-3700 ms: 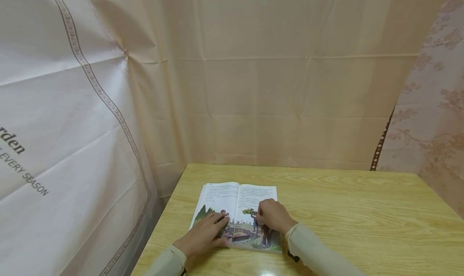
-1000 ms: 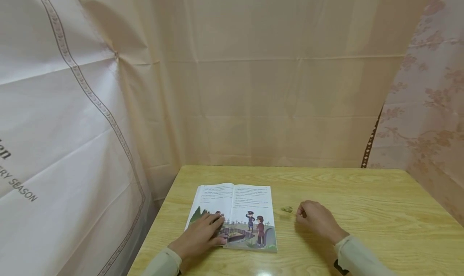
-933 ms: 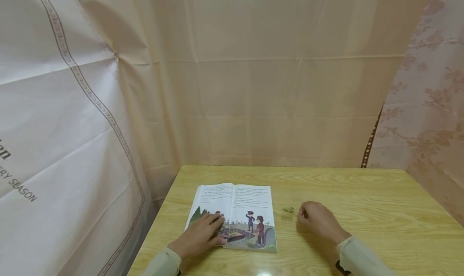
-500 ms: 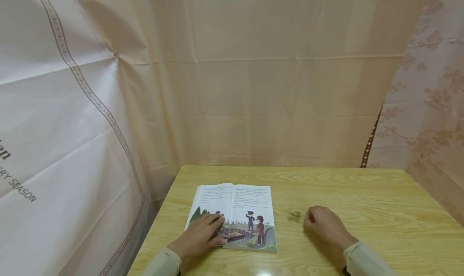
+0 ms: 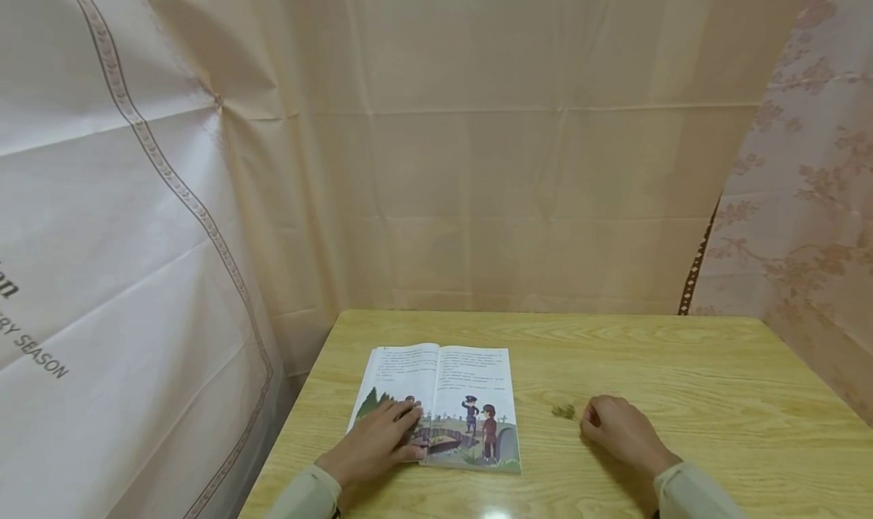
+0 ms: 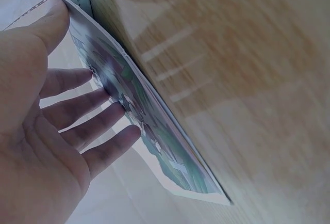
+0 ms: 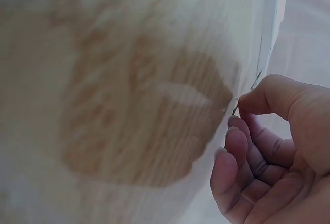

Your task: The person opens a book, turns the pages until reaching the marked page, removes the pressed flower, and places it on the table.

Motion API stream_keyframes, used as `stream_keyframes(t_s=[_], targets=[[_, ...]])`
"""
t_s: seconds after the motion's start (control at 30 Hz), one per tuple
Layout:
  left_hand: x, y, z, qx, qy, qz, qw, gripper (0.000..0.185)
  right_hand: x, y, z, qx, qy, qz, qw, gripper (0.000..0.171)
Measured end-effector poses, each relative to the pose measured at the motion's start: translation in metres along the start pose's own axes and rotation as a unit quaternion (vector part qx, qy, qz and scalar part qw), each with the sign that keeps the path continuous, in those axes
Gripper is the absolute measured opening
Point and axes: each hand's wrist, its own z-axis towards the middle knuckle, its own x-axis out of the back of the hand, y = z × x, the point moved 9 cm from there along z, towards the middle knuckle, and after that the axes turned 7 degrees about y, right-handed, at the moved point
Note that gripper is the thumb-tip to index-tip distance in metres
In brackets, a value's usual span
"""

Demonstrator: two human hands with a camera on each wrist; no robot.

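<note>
An open book point(image 5: 477, 367), with text above and a coloured cartoon scene below, lies on the wooden table point(image 5: 716, 398). My left hand point(image 5: 378, 439) rests flat on its left page near the bottom, thumb by the centre fold. In the left wrist view, the left hand's fingers point(image 6: 111, 146) spread over the printed picture. To the right of the book, my right hand point(image 5: 624, 432) pinches a small, thin, green leafy piece point(image 5: 563, 411) between thumb and fingertips, just above the table. The right wrist view shows it nearly edge-on, so its exact kind is unclear.
Beige cloth point(image 5: 511, 201) hangs behind the table. White printed cloth point(image 5: 136, 276) hangs at the left, and pink floral cloth point(image 5: 805, 216) at the right.
My right hand, first over the right page, has moved right off the book with the leafy piece, lately drifting slightly right and nearer me. The left hand stays on the page.
</note>
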Motion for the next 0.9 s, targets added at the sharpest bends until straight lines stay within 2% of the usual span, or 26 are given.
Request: stream_keyframes(t_s=[0.37,0.57,0.73,0.9], targets=[[-0.001,-0.002,-0.001,0.003,-0.002,0.003,1.0000,0.076,0.003,-0.003,0.000,0.015,-0.019,0.015,1.000,0.016],[0.001,0.002,-0.003,-0.018,0.002,-0.002,0.9998,0.089,0.008,-0.013,0.006,0.039,-0.030,0.014,0.999,0.016],[0.001,0.001,-0.004,-0.025,0.002,0.011,0.9996,0.090,0.008,-0.032,0.007,0.058,-0.019,0.017,0.998,0.010],[0.004,-0.003,-0.005,-0.015,-0.004,0.022,0.9996,0.085,-0.003,-0.062,-0.001,0.106,-0.011,0.033,0.994,0.008]])
